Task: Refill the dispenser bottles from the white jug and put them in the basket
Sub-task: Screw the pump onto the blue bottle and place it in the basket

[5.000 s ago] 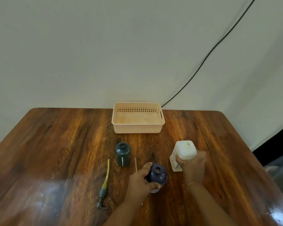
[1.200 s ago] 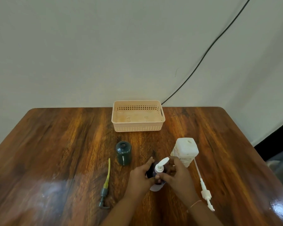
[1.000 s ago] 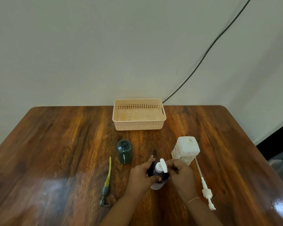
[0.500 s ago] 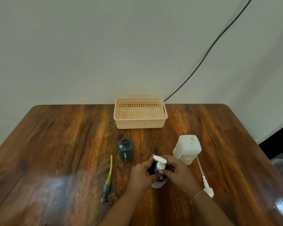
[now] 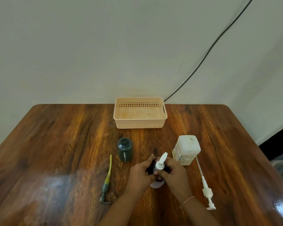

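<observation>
A: Where was the purple bottle (image 5: 151,168)?
B: On the bench (image 5: 55,144), left hand (image 5: 141,174) clamped round it, right hand (image 5: 173,172) pinching its white pump (image 5: 160,163).
A: Advice?
B: Hold it steady, twist the collar snug; the basket (image 5: 140,125) waited empty.

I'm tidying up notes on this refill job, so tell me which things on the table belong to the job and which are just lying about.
Part of the job:
- dark bottle, held by both hands, white pump on top
- green bottle, open
- green pump, lying flat
- jug
- jug pump, lying flat
- basket

Just lying about:
- black cable on the wall
</observation>
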